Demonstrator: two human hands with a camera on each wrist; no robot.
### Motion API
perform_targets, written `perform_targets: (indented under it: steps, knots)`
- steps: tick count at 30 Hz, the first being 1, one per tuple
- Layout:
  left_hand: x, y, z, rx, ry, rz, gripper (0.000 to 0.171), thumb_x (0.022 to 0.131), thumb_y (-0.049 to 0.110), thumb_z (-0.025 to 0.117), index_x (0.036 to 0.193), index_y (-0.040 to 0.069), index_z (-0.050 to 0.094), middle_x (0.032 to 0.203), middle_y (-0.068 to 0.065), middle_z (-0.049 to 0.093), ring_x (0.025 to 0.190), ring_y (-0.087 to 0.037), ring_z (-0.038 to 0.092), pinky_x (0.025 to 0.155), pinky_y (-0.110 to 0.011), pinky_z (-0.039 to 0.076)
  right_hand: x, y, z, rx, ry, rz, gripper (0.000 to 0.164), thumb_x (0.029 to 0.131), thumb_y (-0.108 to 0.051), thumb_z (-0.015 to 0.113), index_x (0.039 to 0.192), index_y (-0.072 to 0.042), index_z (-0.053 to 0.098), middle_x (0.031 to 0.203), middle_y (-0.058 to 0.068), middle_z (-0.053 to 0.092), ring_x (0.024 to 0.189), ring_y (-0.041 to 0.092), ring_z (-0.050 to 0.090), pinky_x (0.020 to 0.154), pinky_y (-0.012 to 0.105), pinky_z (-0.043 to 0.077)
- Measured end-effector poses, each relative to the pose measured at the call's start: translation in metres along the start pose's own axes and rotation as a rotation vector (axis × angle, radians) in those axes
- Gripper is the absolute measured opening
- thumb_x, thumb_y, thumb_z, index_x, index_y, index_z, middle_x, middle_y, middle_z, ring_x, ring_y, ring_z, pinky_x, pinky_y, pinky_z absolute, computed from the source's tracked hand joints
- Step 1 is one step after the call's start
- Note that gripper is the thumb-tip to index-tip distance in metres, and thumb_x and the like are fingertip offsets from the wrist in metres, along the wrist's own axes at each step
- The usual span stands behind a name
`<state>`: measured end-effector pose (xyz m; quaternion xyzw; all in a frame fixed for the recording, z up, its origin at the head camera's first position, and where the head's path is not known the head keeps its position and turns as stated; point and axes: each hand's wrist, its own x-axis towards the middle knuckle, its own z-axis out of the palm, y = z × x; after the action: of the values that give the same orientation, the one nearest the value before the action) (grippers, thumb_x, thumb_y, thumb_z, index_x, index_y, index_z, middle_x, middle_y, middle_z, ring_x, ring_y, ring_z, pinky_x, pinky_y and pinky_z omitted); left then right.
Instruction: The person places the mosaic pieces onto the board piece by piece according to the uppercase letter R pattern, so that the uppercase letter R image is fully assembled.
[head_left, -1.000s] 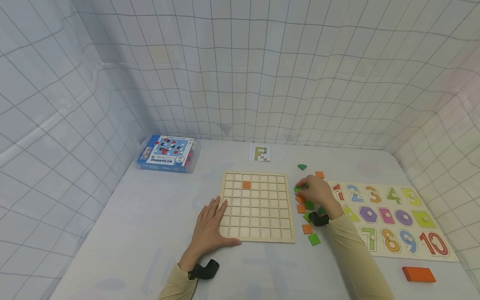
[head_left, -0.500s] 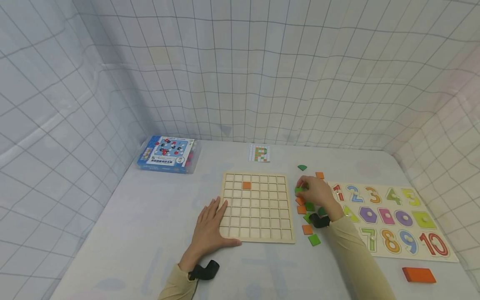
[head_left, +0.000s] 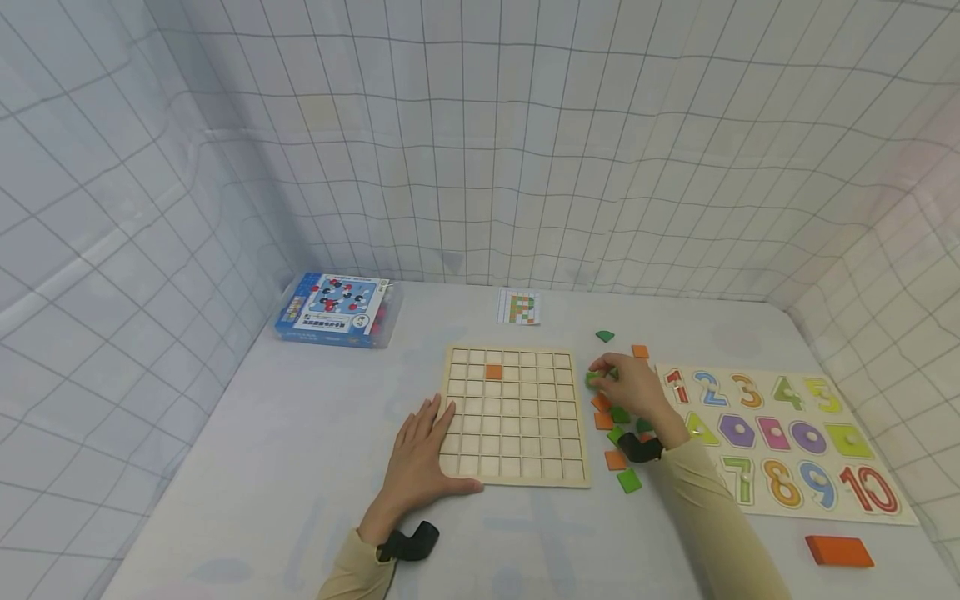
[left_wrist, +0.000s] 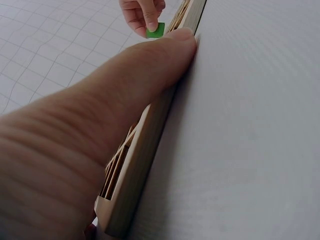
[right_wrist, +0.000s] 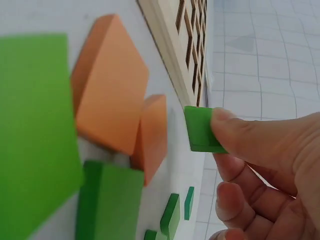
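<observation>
Only 1 orange tile is seated in wooden grid board, near-L corner spanned by splayed L hand; off board's R edge, green tile is pinched by R hand, loose tiles unplaced.

Up at twelve o'clock stands the back wall, pale, creased, dark-gridded; left wall matches at nine, right wall at three; the whitish tabletop spreads down to six, softly lit.
</observation>
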<state>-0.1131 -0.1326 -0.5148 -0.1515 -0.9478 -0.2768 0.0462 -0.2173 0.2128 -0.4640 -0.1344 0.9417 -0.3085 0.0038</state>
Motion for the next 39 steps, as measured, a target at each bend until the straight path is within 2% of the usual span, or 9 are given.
perform_targets:
  steps: [7,12,25,39]
  knots:
    - [0.0,0.0,0.0,0.013,0.018,0.016,0.121,0.053,0.063,0.081,0.147,0.004,0.033,0.153,-0.019,0.022,0.14,-0.034,0.015,0.11,-0.051,0.014,0.008,-0.008,0.008,-0.021,0.079,-0.072,0.016,0.085,-0.022,0.073,0.092,-0.01,0.067,0.081,-0.003,0.062,0.062,0.011,0.049,0.049,0.026,0.039]
    - [0.0,0.0,0.0,0.003,0.003,0.007,0.122,0.054,0.064,0.081,0.148,0.005,0.031,0.154,-0.018,0.02,0.141,-0.033,0.013,0.111,-0.05,0.013,0.014,-0.024,0.016,0.021,0.094,-0.132,0.019,0.087,-0.024,0.071,0.094,-0.009,0.063,0.081,-0.003,0.062,0.062,0.012,0.05,0.05,0.027,0.039]
    - [0.0,0.0,-0.001,0.001,-0.007,0.005,0.122,0.055,0.065,0.08,0.149,0.006,0.03,0.155,-0.017,0.018,0.142,-0.032,0.012,0.111,-0.05,0.012,0.032,-0.062,0.044,0.066,0.053,-0.228,0.018,0.087,-0.025,0.071,0.092,-0.011,0.061,0.081,-0.003,0.063,0.061,0.01,0.051,0.052,0.028,0.042]
    - [0.0,0.0,0.0,-0.01,0.024,0.02,0.121,0.054,0.064,0.081,0.147,0.004,0.034,0.153,-0.019,0.022,0.14,-0.035,0.015,0.11,-0.052,0.015,0.042,-0.089,0.067,0.048,-0.064,-0.208,0.017,0.082,-0.027,0.075,0.087,-0.016,0.064,0.078,-0.006,0.064,0.057,0.008,0.051,0.047,0.025,0.039]
